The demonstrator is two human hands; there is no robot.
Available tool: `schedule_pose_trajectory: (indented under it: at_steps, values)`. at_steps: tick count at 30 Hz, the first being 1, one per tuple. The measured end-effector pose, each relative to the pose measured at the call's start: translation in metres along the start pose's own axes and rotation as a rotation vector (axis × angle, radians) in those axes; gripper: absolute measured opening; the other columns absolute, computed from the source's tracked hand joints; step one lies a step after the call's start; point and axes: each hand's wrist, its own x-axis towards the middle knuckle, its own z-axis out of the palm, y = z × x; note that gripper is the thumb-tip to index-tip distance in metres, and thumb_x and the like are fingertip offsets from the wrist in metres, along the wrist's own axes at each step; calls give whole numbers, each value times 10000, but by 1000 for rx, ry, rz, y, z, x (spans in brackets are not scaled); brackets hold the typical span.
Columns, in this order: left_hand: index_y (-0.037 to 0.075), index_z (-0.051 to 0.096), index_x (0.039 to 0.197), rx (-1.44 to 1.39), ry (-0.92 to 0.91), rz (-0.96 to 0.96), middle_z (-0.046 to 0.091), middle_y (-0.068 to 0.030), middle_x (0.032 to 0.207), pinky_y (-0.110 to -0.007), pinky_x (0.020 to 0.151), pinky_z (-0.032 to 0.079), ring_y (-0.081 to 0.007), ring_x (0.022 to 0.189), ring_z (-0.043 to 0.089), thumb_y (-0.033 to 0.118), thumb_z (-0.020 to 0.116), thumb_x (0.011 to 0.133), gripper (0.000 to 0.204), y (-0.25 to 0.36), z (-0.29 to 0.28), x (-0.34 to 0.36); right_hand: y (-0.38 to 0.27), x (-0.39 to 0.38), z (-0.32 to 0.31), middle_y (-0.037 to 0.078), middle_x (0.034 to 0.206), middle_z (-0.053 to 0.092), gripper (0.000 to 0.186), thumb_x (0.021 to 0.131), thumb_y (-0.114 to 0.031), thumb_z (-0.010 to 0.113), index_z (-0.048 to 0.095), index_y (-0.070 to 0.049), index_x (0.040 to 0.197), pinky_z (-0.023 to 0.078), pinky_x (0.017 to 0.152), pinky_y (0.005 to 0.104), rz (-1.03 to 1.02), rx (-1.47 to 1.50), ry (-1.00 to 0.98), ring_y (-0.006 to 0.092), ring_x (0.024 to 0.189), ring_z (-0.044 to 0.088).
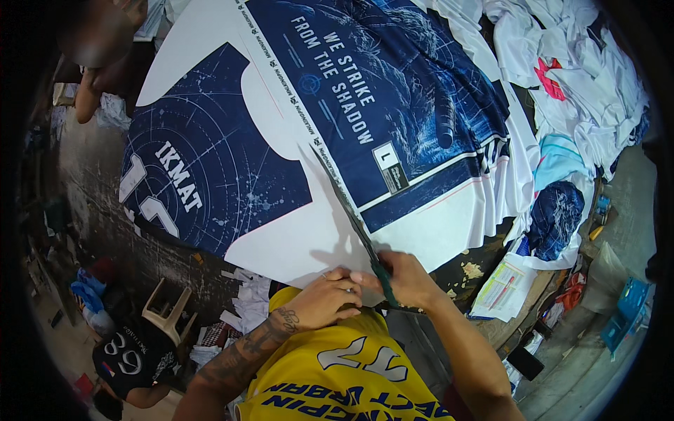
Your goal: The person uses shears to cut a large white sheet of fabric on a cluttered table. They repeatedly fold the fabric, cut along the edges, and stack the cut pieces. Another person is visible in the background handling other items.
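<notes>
A large sheet of white fabric (274,242) printed with navy jersey panels lies spread on the table in front of me. My right hand (407,282) grips long scissors (361,234) by their dark green handle at the sheet's near edge. Their blades point away from me and slightly left, along a narrow printed strip between a navy panel with a name and numerals (203,154) and a larger blue panel (400,77). Just left of the handle, my left hand (324,298) has its fingers bent over the near edge of the fabric. Its thumb is hidden.
White fabric (519,35) is heaped at the far right, with a bundled blue piece (557,219) below it. A printed paper (502,288) lies right of my arm. At lower left are a plastic chair (167,309) and a person in a black shirt (133,358); another person's arm (88,95) shows far left.
</notes>
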Motion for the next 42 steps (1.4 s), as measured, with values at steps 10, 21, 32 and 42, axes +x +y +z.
schedule_pose_trajectory:
  at_steps: [10, 21, 32, 42]
  values:
    - [46, 774, 1154, -320, -314, -155, 724, -134, 1193, -447, 1103, 482, -334, 1220, 652, 364, 715, 1022, 349, -20, -38, 21, -68, 47, -19, 175, 742, 713, 794, 807, -739, 847, 732, 45, 864, 546, 698, 424, -53, -76, 51, 325, 712, 714]
    - [52, 765, 1272, -575, -608, -194, 800, -143, 1194, -405, 997, 558, -289, 1114, 747, 466, 660, 1061, 477, -49, -68, 57, -143, 99, -37, 125, 752, 714, 770, 824, -740, 844, 761, 22, 907, 520, 671, 397, 16, -20, 20, 239, 709, 684]
    - [106, 751, 1358, -632, -892, -195, 785, -106, 1304, -395, 1048, 538, -284, 1193, 730, 526, 605, 1076, 527, -58, -90, 83, -227, 158, -67, 123, 764, 724, 757, 835, -724, 843, 778, 23, 939, 548, 696, 376, -19, -37, -19, 224, 739, 718]
    - [5, 780, 905, -231, 256, -431, 749, -168, 806, -406, 690, 568, -262, 711, 726, 167, 765, 919, 163, -35, -298, 38, -290, 210, -88, 61, 659, 658, 812, 844, -833, 751, 739, -21, 823, 528, 595, 348, -86, -25, 52, 189, 625, 690]
